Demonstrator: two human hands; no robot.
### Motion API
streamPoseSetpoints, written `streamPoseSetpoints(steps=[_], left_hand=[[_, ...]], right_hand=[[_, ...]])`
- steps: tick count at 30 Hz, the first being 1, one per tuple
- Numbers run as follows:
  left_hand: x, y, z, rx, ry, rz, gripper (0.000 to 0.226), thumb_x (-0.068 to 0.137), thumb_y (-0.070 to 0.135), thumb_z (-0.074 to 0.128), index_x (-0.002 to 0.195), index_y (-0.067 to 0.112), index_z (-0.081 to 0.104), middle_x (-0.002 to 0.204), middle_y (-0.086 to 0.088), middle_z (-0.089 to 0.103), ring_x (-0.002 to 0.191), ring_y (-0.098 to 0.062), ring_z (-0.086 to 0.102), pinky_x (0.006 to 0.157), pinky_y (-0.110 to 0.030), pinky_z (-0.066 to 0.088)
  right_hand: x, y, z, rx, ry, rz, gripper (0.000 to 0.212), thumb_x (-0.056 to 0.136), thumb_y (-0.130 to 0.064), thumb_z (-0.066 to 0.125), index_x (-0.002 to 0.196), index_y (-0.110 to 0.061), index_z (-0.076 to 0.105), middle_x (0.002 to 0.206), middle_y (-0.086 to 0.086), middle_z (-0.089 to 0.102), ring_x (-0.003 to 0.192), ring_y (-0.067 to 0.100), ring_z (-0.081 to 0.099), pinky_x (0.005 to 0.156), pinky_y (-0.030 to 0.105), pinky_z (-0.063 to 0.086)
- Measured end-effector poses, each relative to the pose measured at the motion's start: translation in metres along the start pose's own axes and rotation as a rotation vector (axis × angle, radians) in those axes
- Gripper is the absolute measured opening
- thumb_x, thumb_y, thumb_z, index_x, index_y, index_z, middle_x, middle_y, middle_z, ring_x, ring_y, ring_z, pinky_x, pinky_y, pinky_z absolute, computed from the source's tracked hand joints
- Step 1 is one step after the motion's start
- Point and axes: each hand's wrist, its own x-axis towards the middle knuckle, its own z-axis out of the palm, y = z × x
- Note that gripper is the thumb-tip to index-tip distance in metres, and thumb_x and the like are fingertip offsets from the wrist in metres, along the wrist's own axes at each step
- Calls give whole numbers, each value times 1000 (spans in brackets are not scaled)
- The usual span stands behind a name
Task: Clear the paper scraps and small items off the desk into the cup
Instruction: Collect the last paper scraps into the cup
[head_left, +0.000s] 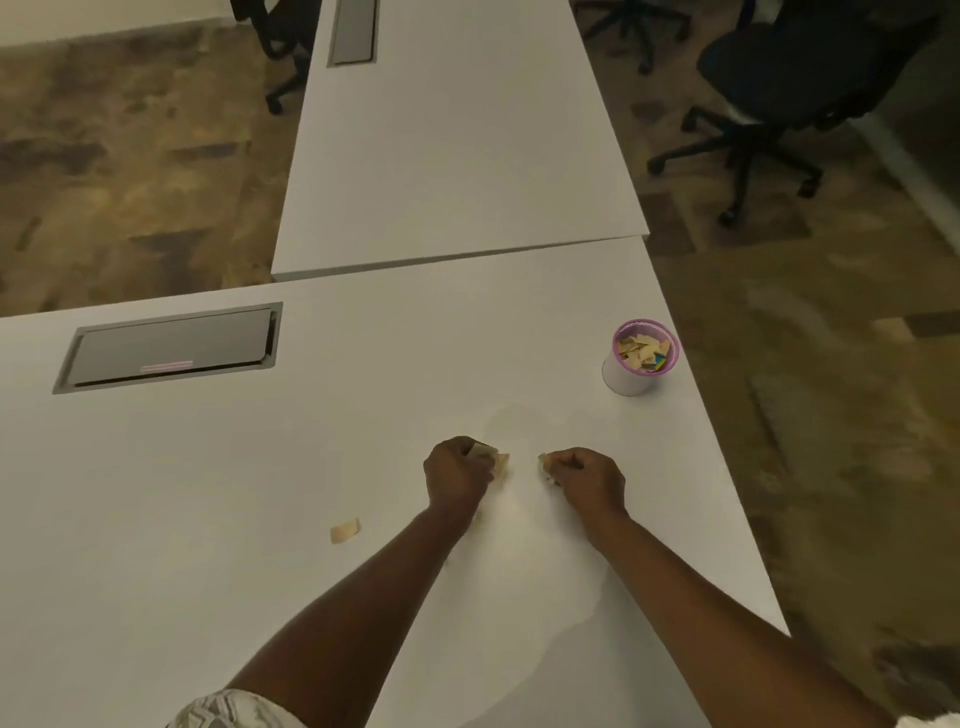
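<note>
Both forearms reach forward over the white table (208, 493). One tan paper scrap (345, 531) lies loose to the left of the left hand (457, 475), which is curled around tan scraps; the right hand (587, 480) is fisted on another scrap. Beyond the right hand, farther right, stands the cup (641, 358), holding scraps.

Dim warm light, soft blur, wide-angle bending at edges.
</note>
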Motion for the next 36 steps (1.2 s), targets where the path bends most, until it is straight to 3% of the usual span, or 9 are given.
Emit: streamPoseSetpoints(steps=[4,9,14,16,19,26,30,34,36], left_hand=[[9,47,37,-80,-29,36,22,78,-2,58,74,11,75,75,-3,74,57,-13,68,47,-14,49],[23,109,87,-108,-45,135,22,78,-1,58,78,11,75,72,1,72,64,-18,69,67,-35,64],[37,159,131,-34,-75,242,16,83,9,60,86,10,75,86,-9,75,85,-30,72,80,-44,61],[39,171,145,55,-78,300,16,83,11,59,86,10,75,87,-10,75,87,-31,70,77,-40,60],[42,178,160,163,-132,330,17,82,7,61,91,6,76,90,-13,75,89,-31,70,79,-39,60],[45,173,162,270,-234,394,30,83,3,59,106,12,76,109,-8,76,102,-26,69,89,-41,58],[45,160,156,274,-254,427,37,86,1,55,113,17,75,113,-3,75,104,-24,68,90,-39,58],[38,152,147,312,-262,528,44,86,2,51,120,20,72,118,-1,74,110,-20,66,94,-31,54],[34,148,141,321,-267,586,48,84,4,46,122,21,70,119,0,74,112,-20,66,93,-30,53]], right_hand=[[25,-28,-32,114,64,-46,8,81,-26,78,82,-18,77,77,-7,74,75,11,68,65,15,47],[64,-65,-78,50,219,-174,14,84,-28,75,85,-14,76,81,-2,72,77,15,64,71,23,47],[102,-90,-112,-101,332,-215,13,85,-16,68,88,-6,75,89,10,73,85,25,65,76,30,51],[114,-95,-119,-175,330,-201,13,86,-17,67,87,-6,75,90,11,74,86,28,67,78,34,55],[124,-97,-126,-221,285,-198,12,88,-20,67,89,-10,74,92,9,75,85,25,68,73,27,52],[133,-92,-135,-137,205,-205,21,90,-23,57,103,-22,75,103,-3,74,94,15,66,78,22,48],[130,-86,-138,-49,178,-212,24,90,-18,55,105,-20,74,104,-1,74,97,19,70,88,35,58],[119,-82,-135,-194,188,-369,31,87,-7,53,107,-21,73,104,0,74,95,17,68,78,20,50],[112,-80,-132,-331,189,-527,40,83,-3,52,114,-19,70,114,0,71,101,18,65,82,18,45]])
